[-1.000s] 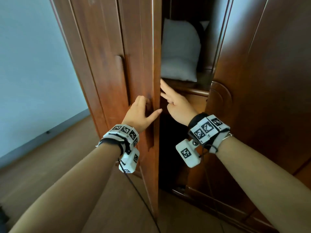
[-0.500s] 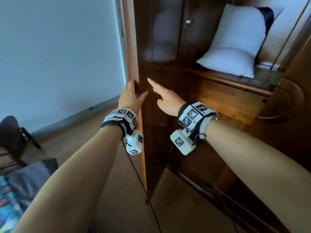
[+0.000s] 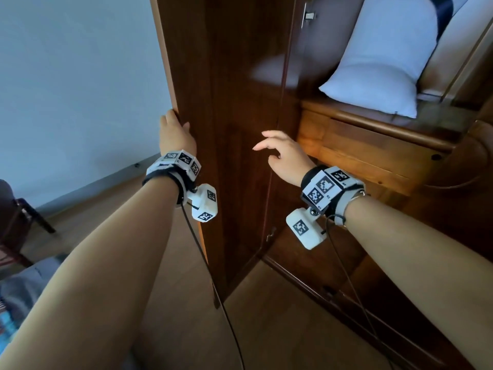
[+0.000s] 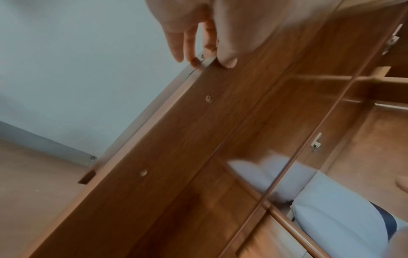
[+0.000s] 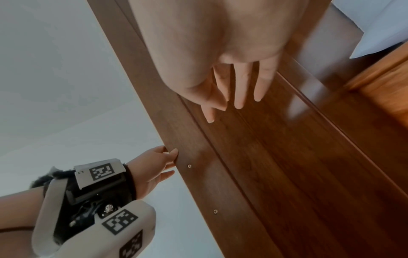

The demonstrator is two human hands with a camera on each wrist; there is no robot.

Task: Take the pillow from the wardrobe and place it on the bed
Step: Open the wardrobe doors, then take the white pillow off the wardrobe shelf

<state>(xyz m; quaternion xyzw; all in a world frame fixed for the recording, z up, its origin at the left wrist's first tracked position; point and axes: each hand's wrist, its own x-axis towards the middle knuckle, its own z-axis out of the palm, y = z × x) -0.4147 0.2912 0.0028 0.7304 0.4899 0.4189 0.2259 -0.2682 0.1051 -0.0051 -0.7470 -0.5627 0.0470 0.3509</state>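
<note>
A white pillow (image 3: 381,57) leans upright on a shelf (image 3: 373,124) inside the wooden wardrobe, at the upper right; it also shows in the wrist views (image 4: 342,218) (image 5: 379,26). The wardrobe door (image 3: 240,129) stands swung wide open. My left hand (image 3: 174,124) grips the door's outer edge, fingers round the far side and thumb on the inner face (image 4: 205,54). My right hand (image 3: 277,150) hovers in front of the door's inner face with fingers loosely spread (image 5: 234,97) and holds nothing. It is well below and left of the pillow.
A dark item (image 3: 442,9) sits behind the pillow. A second wardrobe door (image 3: 474,182) stands at the right. A bed corner with a patterned cover (image 3: 10,316) and a dark chair (image 3: 16,209) are at the lower left. Wooden floor lies below.
The door has swung far open to the left with my left hand on its edge. My right hand has come off the door edge and relaxed. The pillow now shows fully.
</note>
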